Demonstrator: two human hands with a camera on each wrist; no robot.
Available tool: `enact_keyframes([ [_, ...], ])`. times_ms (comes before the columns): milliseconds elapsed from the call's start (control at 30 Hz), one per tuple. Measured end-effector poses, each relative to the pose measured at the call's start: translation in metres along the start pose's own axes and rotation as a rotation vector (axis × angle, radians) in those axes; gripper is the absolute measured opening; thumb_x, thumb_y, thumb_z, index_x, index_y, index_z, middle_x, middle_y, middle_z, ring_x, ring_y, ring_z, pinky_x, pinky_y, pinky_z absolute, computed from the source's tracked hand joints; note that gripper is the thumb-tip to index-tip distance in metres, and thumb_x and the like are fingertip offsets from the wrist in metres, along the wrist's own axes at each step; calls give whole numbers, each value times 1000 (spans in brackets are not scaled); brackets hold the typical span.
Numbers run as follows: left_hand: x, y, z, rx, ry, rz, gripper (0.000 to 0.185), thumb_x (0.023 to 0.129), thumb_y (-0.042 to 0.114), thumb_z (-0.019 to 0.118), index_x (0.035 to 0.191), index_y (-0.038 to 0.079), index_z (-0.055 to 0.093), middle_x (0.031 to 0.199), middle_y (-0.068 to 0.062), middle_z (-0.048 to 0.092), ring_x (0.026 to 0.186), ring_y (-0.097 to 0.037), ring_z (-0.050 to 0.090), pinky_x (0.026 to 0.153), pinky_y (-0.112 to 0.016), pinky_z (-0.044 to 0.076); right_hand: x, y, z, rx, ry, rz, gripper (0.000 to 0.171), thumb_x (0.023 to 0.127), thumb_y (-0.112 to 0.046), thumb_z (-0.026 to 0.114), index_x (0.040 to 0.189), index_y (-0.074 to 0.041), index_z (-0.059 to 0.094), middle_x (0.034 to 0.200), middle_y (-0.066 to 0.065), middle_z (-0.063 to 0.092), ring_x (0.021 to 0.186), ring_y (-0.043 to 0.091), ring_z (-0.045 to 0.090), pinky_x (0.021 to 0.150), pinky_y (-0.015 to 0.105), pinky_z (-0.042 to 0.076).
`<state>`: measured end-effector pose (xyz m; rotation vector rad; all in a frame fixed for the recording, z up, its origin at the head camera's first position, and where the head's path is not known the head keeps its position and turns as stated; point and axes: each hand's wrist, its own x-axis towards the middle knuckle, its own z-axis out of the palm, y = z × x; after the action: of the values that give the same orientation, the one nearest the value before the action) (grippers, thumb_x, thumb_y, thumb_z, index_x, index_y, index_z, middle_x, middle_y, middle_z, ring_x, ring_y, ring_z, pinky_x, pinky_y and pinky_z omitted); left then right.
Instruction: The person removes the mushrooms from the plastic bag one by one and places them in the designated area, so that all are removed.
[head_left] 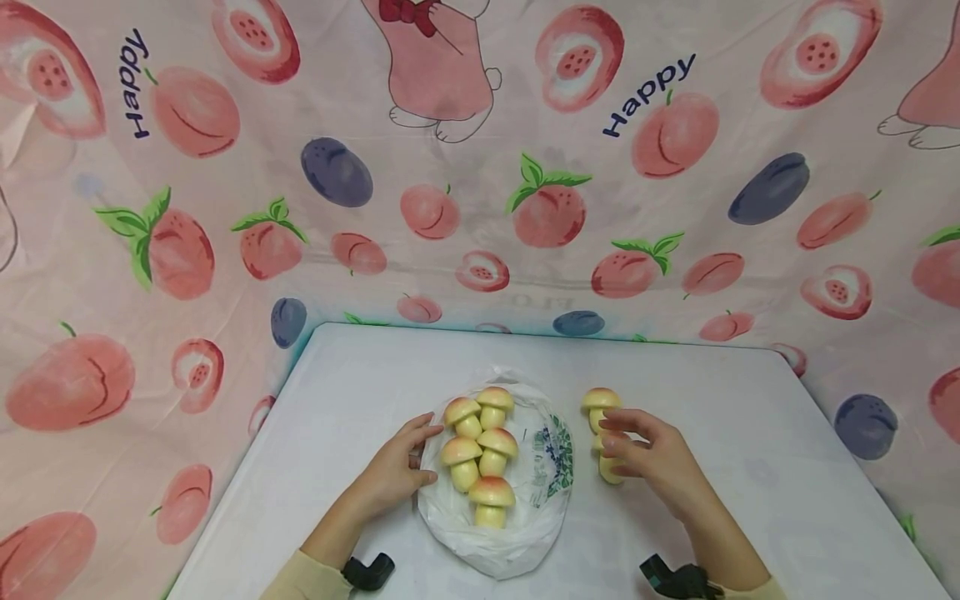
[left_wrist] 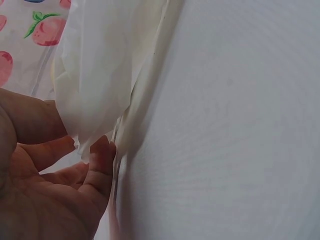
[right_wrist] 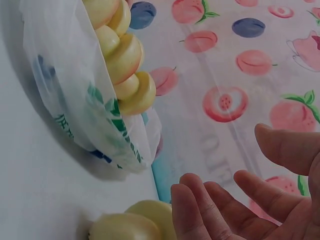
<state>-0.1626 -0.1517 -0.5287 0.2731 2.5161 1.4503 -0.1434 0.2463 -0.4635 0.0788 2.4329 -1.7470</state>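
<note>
The pink fruit-print cloth backdrop [head_left: 675,208] fills the whole upper half of the head view, and below it the white desk [head_left: 750,433] takes up the lower middle.

Sitting in the lower centre of the frame is a thin, crinkly white plastic bag with a green-blue print [head_left: 551,467], spread flat on the desk like a mat. On it are five small toy mushrooms with yellow stems and peach-tinted caps [head_left: 480,454], bunched together. Just right of the bag, two more toy mushrooms [head_left: 600,404] lie straight on the desk.

The left hand [head_left: 393,475] is at the bag's left edge; in the left wrist view its fingertips [left_wrist: 102,155] touch the film, fingers fairly straight, so the grip is open and nothing is pinched. The right hand [head_left: 656,458] hovers over the two loose mushrooms with relaxed fingers. The right wrist view shows its fingers [right_wrist: 210,210] spread just beside them and not closed around anything.

My guess on handling: the mushrooms look light, smooth and a bit squishy, so they'll roll easily. I'd take one around the stem just under the cap. The bag is floppy and slippery, so it's best held at the edge.
</note>
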Motion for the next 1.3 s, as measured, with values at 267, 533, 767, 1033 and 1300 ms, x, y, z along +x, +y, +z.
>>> enact_keyframes([
  [267,1,0,0,0,7,-5,72,86,-9,79,153,9,59,176,-9,35,136,-35,61,100,-39,58,4,-2,15,76,-32,-22,55,98,-16,79,147,2,58,146,30,62,99,11,74,80,39,67],
  [533,1,0,1,2,17,-2,71,86,-9,79,151,10,61,175,-9,36,143,-38,57,104,-45,57,8,-4,29,79,-58,-31,53,98,-13,78,146,0,60,145,30,63,101,30,78,79,41,67],
  [767,0,0,1,22,14,9,70,86,-8,80,151,10,62,175,-11,36,140,-38,59,106,-48,56,13,-3,43,59,-77,-8,52,100,-13,76,147,0,59,143,27,66,103,31,78,79,41,67],
  [1033,0,0,1,13,17,8,69,85,-9,80,149,9,63,175,-12,36,143,-40,56,108,-52,55,16,-2,57,66,-86,3,48,99,-12,76,143,0,62,140,27,67,99,27,79,76,41,67],
  [1300,1,0,1,10,19,0,69,86,-9,80,150,10,63,175,-10,36,145,-40,55,108,-50,56,18,-2,67,118,-124,-2,51,100,-11,75,145,4,59,140,29,65,97,24,78,77,43,67],
])
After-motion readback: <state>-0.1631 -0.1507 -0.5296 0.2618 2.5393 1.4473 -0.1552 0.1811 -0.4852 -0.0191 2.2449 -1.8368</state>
